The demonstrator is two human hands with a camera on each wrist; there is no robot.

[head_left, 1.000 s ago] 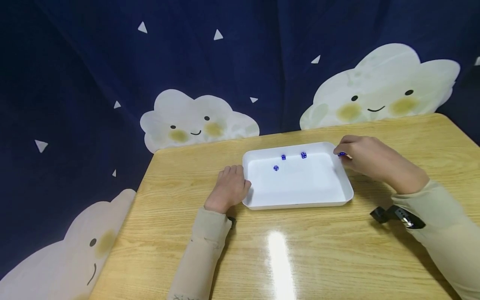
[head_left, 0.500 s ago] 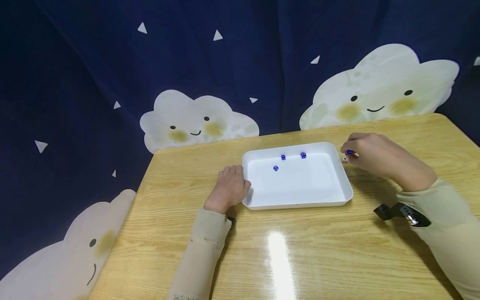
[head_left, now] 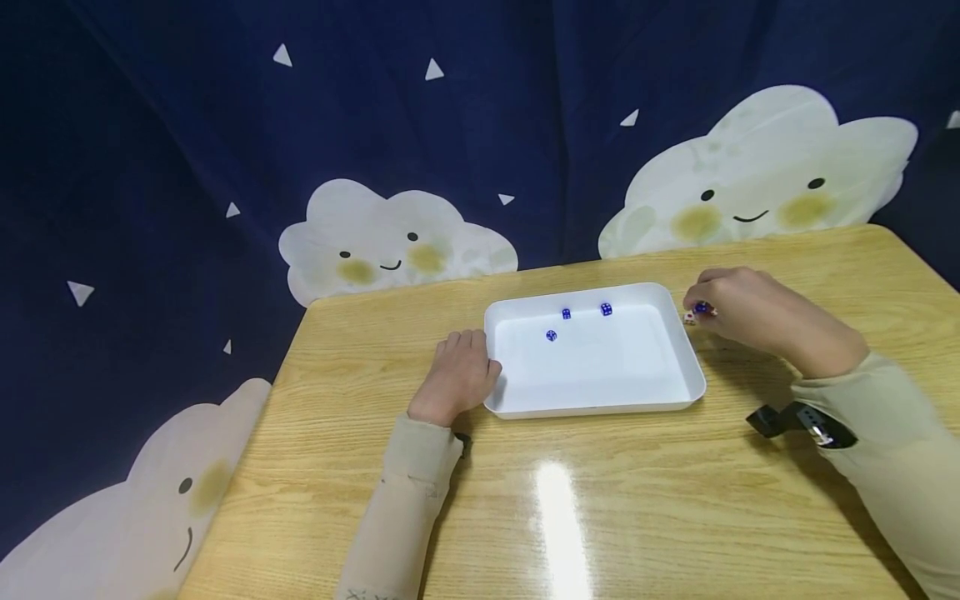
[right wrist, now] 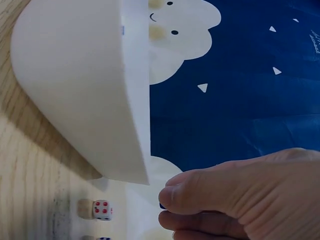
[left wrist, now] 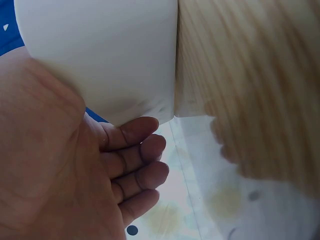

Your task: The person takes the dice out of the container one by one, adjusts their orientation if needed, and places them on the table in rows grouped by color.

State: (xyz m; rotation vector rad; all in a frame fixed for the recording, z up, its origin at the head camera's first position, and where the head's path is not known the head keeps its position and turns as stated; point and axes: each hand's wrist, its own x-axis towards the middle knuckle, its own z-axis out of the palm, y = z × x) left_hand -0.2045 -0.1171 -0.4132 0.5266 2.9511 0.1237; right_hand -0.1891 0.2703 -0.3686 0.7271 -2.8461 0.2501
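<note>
A shallow white tray (head_left: 592, 367) lies on the wooden table. Its left end is gripped by my left hand (head_left: 459, 371), thumb over the rim; in the left wrist view the fingers (left wrist: 145, 160) curl beside the outer wall. Inside the tray sit three blue dice, one die (head_left: 607, 309) near the back wall. Just right of the tray, my right hand (head_left: 738, 308) pinches a blue die (head_left: 701, 307) between thumb and fingers; only a sliver of it shows in the right wrist view. A white die (right wrist: 103, 210) with red dots stands on the table by those fingertips.
Part of another die (right wrist: 103, 238) shows at the bottom edge of the right wrist view. Behind the table (head_left: 360, 350) hangs a dark blue curtain (head_left: 465, 125) with printed clouds. The tray's right wall (head_left: 686, 354) rises close beside my right hand.
My right hand has drawn back rightward from the tray's rim with the blue die, and the white die has come into view beside it. The left hand and tray stay put.
</note>
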